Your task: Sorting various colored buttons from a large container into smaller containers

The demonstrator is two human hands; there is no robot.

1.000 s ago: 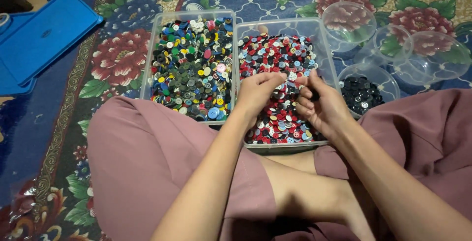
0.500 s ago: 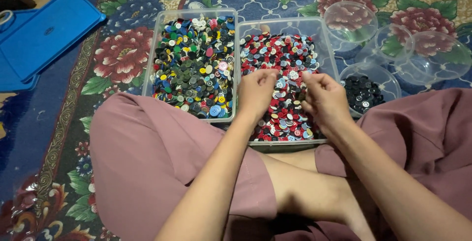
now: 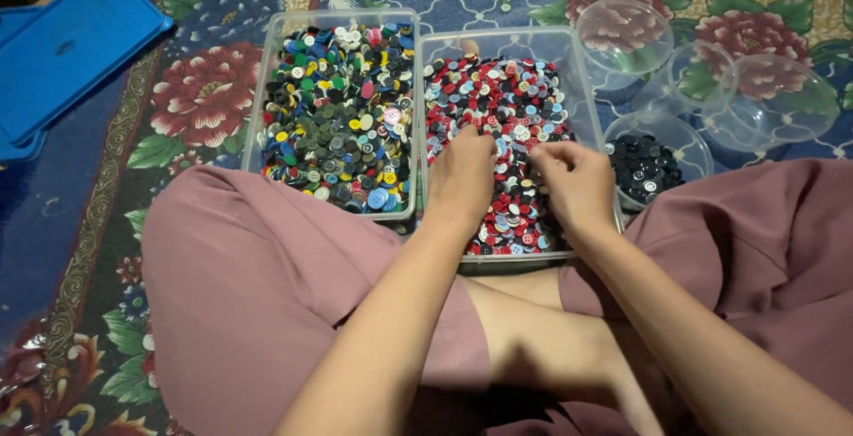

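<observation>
both hands are down in the clear box [image 3: 582, 89] full of red, blue and white buttons [image 3: 498, 98]. the left hand [image 3: 462, 176] and right hand [image 3: 577, 183] lie curled on the pile near the box's front edge; i cannot tell if the fingers pinch any. beside it sits a second box [image 3: 258, 116] of mixed buttons.

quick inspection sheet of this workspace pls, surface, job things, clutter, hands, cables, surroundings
surface: floral carpet, the person sits cross-legged on it
job's things: right tray of mostly red, white and blue buttons; small bowl of black buttons beside it
clutter: left tray of mixed buttons; three empty clear bowls; blue lids
grippers: left hand and right hand both down in the right tray's buttons; grip on any button cannot be told
cables: nothing seen
surroundings: pink trousers
</observation>
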